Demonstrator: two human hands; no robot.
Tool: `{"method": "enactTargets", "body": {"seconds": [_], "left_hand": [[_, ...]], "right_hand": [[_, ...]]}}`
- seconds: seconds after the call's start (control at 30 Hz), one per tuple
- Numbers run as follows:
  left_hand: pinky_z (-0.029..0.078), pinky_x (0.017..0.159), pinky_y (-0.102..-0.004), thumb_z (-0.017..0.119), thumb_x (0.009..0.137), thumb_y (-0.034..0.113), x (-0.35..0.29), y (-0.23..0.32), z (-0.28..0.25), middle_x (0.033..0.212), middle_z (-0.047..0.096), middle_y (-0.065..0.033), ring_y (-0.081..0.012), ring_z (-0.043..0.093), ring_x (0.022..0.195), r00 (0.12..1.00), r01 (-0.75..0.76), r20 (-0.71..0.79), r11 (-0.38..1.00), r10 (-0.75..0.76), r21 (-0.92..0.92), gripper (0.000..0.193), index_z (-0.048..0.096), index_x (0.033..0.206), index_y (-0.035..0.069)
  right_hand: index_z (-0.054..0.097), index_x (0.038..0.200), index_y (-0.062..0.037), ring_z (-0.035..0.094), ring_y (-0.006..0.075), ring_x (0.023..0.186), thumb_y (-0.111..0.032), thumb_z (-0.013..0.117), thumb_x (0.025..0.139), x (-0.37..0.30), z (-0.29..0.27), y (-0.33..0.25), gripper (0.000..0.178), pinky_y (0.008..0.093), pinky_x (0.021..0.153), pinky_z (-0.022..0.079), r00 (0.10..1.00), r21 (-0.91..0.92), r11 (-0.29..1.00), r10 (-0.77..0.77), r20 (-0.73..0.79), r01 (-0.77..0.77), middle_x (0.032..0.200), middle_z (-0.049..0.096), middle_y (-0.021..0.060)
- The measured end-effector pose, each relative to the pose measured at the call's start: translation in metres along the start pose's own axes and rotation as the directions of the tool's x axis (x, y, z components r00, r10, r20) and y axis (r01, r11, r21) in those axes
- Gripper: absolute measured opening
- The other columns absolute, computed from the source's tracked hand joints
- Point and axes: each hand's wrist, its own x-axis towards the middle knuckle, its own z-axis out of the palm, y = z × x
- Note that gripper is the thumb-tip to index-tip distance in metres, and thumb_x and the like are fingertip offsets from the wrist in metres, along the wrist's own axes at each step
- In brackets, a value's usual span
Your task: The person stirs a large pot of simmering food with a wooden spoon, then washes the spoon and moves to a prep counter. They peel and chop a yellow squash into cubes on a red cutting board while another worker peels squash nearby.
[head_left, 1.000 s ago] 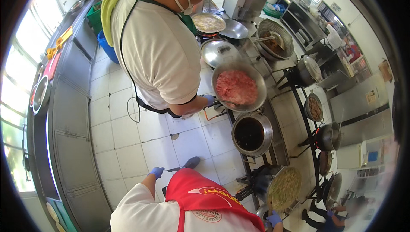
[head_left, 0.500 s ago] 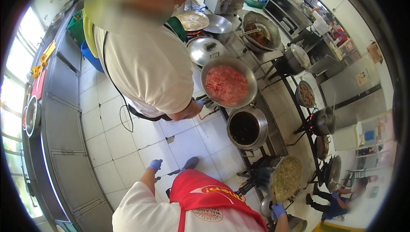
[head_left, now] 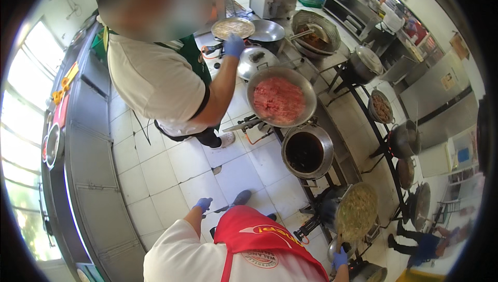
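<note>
1. The right hand (head_left: 340,257), in a blue glove, looks closed around a wooden handle (head_left: 339,242), which runs away from the fingers to the near edge of a big pot.
2. Just ahead of that hand and a little to its right, the pot (head_left: 328,212) holds a thick, pale green-yellow mixture (head_left: 358,208). The handle's far end meets the mixture; whatever tip it has cannot be made out.
3. The left hand (head_left: 203,204), also gloved in blue, hangs well to the left of the right one, over the tiled floor (head_left: 184,163). Nothing shows in its grip, but the fingers are too small to tell whether they are apart or together.
4. Judging by how things lie, stirring is under way: the mixture is already in the pot and fills much of the opening. Whether it is cooked through, and so how much stirring is left, cannot be told.
5. Ahead and to the left of the right hand stands a pot of dark liquid (head_left: 305,151). Farther ahead, a wide pan (head_left: 310,101) holds pink meat (head_left: 280,100), seemingly barely cooked.
6. Well ahead of the left hand, a co-worker's gloved hand (head_left: 234,46) is raised near a domed lid (head_left: 255,64).
</note>
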Motion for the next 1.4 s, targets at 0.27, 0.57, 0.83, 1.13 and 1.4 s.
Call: {"method": "enactTargets", "body": {"seconds": [0.27,0.57,0.83,1.13,1.4], "left_hand": [[0.051,0.076,-0.0430,0.056,0.099,0.053,-0.038,-0.010,0.016,0.128,0.069,-0.0112,-0.0276,0.070,0.106,0.991,-0.016,-0.127,0.988,0.036,0.153,0.061,0.061,0.138,0.006],[0.052,0.075,-0.0438,0.056,0.100,0.052,-0.074,-0.045,0.055,0.138,0.065,-0.0135,-0.0298,0.070,0.110,0.992,-0.021,-0.122,0.996,0.031,0.081,0.064,0.055,0.147,0.009],[0.053,0.083,-0.0438,0.055,0.100,0.053,-0.100,-0.133,0.055,0.149,0.058,-0.0166,-0.0305,0.068,0.114,0.990,0.030,-0.140,0.999,-0.026,0.027,0.067,0.050,0.152,0.011],[0.050,0.090,-0.0462,0.053,0.101,0.056,-0.116,-0.165,0.069,0.146,0.059,-0.0157,-0.0292,0.065,0.114,0.989,0.100,-0.097,0.990,-0.109,-0.099,0.069,0.047,0.153,0.011],[0.050,0.092,-0.0472,0.057,0.099,0.055,-0.043,-0.177,0.001,0.145,0.058,-0.0151,-0.0329,0.065,0.115,1.000,-0.020,-0.005,0.912,0.020,-0.409,0.069,0.046,0.154,0.014]], "right_hand": [[0.046,0.154,-0.0034,0.071,0.0332,0.091,-0.014,0.062,0.094,0.043,0.023,0.008,0.063,0.0442,0.077,0.057,0.991,-0.115,0.988,-0.115,-0.066,0.107,0.118,0.068,0.0243],[0.036,0.157,0.0030,0.065,0.0386,0.123,-0.016,0.059,0.101,0.085,-0.086,0.005,0.064,0.0419,0.104,0.051,0.895,-0.787,0.608,-0.402,-0.193,0.103,0.138,0.064,0.0248],[0.030,0.160,0.0011,0.055,0.0400,0.137,-0.008,0.058,0.099,0.088,-0.166,-0.009,0.068,0.0436,0.110,0.048,0.962,-0.796,0.598,-0.258,-0.084,0.091,0.150,0.054,0.0252],[0.039,0.154,0.0047,0.065,0.0342,0.124,-0.027,0.087,0.078,0.002,-0.172,-0.065,0.095,0.0432,0.102,0.055,0.988,-0.872,0.487,0.104,0.112,0.048,0.137,0.063,0.0278],[0.071,0.112,-0.0071,0.070,0.0260,0.083,-0.038,0.073,0.088,0.005,-0.155,-0.079,0.039,0.0428,0.075,0.056,0.909,-0.924,0.317,0.283,0.306,0.212,0.097,0.075,0.0132]]}}
